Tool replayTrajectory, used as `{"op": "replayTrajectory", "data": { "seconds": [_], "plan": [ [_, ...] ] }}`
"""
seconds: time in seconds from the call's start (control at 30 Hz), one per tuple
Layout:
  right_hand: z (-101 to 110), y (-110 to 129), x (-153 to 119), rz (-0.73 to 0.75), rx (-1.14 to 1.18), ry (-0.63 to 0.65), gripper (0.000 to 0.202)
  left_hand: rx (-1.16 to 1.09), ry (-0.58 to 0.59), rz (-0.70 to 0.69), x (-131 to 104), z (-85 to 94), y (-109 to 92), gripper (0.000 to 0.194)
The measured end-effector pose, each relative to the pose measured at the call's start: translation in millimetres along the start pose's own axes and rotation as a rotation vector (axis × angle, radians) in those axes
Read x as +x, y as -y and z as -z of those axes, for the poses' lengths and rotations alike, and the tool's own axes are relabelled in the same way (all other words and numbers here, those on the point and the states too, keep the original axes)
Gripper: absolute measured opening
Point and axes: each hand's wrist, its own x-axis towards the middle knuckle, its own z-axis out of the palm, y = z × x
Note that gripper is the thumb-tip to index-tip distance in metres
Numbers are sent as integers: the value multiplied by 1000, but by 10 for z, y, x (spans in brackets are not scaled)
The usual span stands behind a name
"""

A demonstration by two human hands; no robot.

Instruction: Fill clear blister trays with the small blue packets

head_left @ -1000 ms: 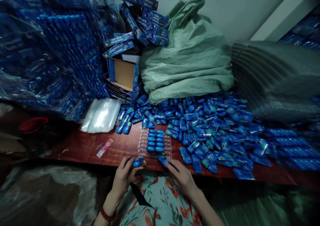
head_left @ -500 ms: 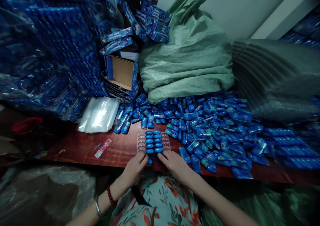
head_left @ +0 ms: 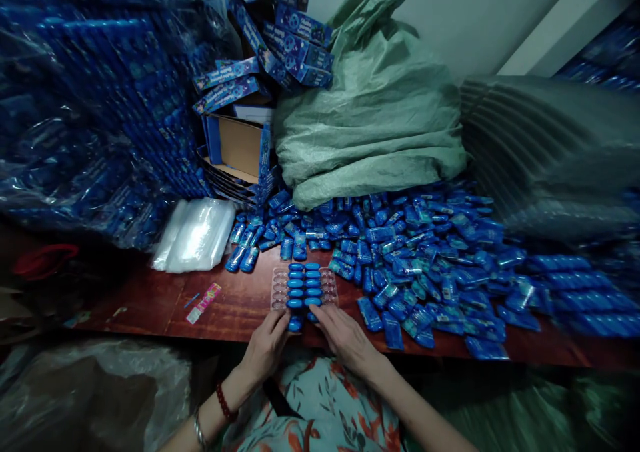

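A clear plastic tray [head_left: 329,283] with rounded hollows lies on the table in front of me. Down its middle run two columns of glossy blue oval packs [head_left: 295,283]; the hollows along both sides show no blue packs. My left hand [head_left: 267,345] is at the tray's near left corner, fingers together against a blue oval pack [head_left: 295,323] at the near end. At the near right, my right hand [head_left: 346,339] has its thumb and fingers closed at another blue pack [head_left: 312,317], partly hidden by the fingertips.
Loose blue packs [head_left: 425,265] are heaped behind and right of the tray. Clear plastic bags [head_left: 195,235] and a pink strip [head_left: 204,303] lie to the left. Behind stand printed blue boxes [head_left: 237,147] and a large green sack [head_left: 370,125]. The table's front edge [head_left: 215,337] is near me.
Both hands have drawn slightly toward me, showing more of the near blue packs. The view has shifted a little; the tray and heap look otherwise unchanged.
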Motion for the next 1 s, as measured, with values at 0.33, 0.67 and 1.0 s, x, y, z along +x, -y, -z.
{"op": "replayTrajectory", "data": {
  "seconds": [0.33, 0.67, 1.0],
  "plan": [
    [-47, 3, 8, 7, -72, -162, 29, 298, 286, -72, 172, -11, -68, 22],
    [280, -606, 547, -43, -37, -119, 34, 292, 193, 52, 480, 310, -34, 34],
    [71, -1018, 1662, 413, -252, 392, 26, 146, 229, 145, 1649, 188, 646, 33]
  ]
}}
